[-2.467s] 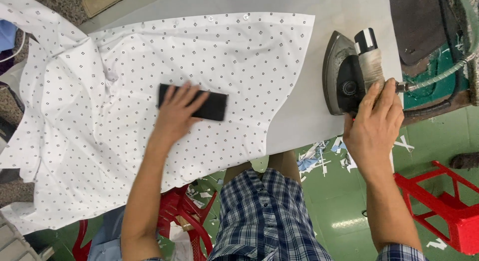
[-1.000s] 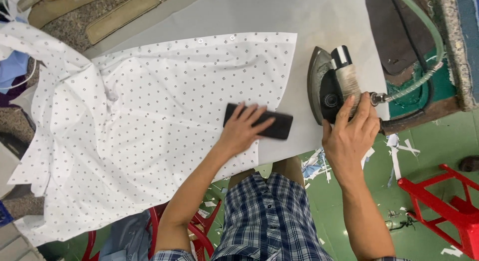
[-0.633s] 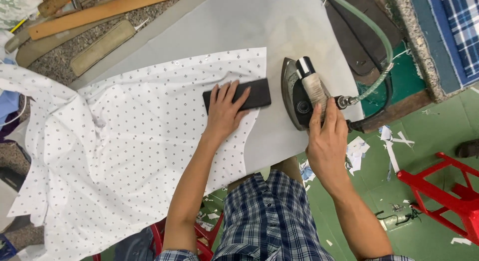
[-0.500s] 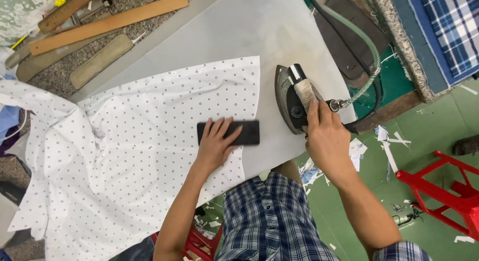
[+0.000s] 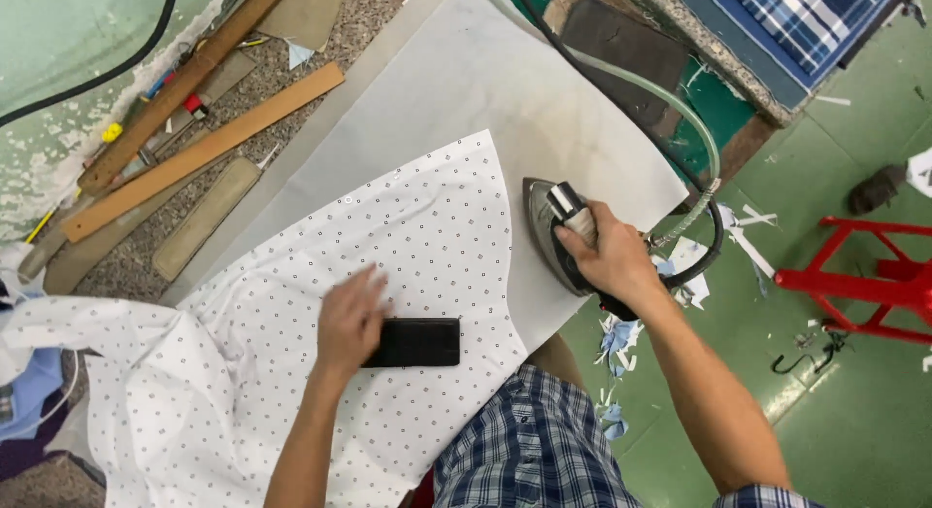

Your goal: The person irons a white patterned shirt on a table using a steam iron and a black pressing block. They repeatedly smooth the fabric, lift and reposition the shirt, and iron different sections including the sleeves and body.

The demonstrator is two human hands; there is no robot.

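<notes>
A white shirt with small dark dots (image 5: 408,236) lies spread over the grey ironing board (image 5: 456,90). My left hand (image 5: 349,319) presses a black rectangular block (image 5: 419,342) flat onto the shirt near the board's front edge. My right hand (image 5: 597,255) is closed around the handle of a steam iron (image 5: 544,221) that stands on the board just right of the shirt's edge. A pale green hose and a black cable (image 5: 680,115) run from the iron's back end.
Wooden strips and rulers (image 5: 194,144) lie on the speckled counter at the back left. A red plastic stool (image 5: 864,275) stands on the green floor at right, among paper scraps (image 5: 621,338). Blue plaid cloth (image 5: 796,13) sits at top right.
My left hand has slid the black block back toward the front of the shirt. My right hand has taken a fuller grip on the iron's handle. The camera view has tilted.
</notes>
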